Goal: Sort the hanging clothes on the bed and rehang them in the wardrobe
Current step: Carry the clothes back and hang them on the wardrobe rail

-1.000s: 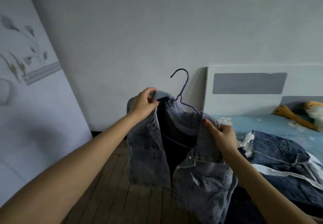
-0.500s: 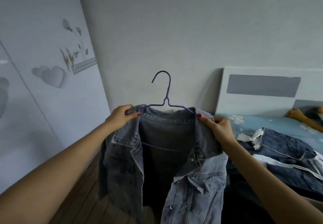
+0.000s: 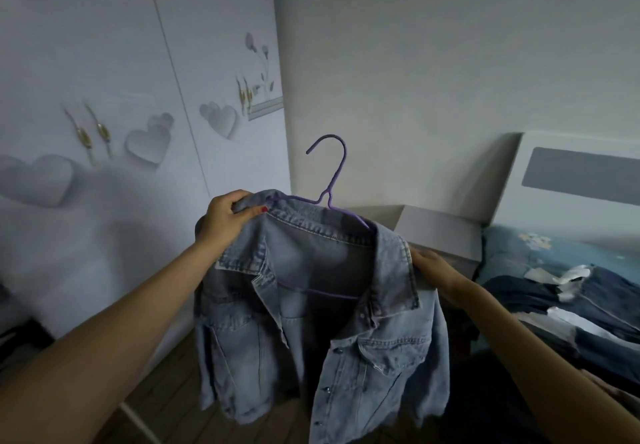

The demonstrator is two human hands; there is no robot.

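Note:
A light-blue denim jacket [image 3: 311, 305] hangs open on a purple wire hanger [image 3: 332, 173], held up in front of me. My left hand [image 3: 225, 218] grips the jacket's left shoulder at the collar. My right hand [image 3: 429, 267] holds the right shoulder; its fingers are hidden behind the denim. The hanger's hook points up and to the left. The wardrobe [image 3: 121, 132], white doors with heart and flower decorations, stands closed on the left.
The bed [image 3: 519, 246] with a blue floral sheet lies on the right, carrying a pile of dark denim clothes [image 3: 571, 305]. A white and grey headboard [image 3: 571, 180] and a white nightstand [image 3: 440, 232] stand behind. Wooden floor shows below.
The view has swung left from the bed toward the wardrobe doors. The jacket came along with both hands, which keep their hold on its shoulders.

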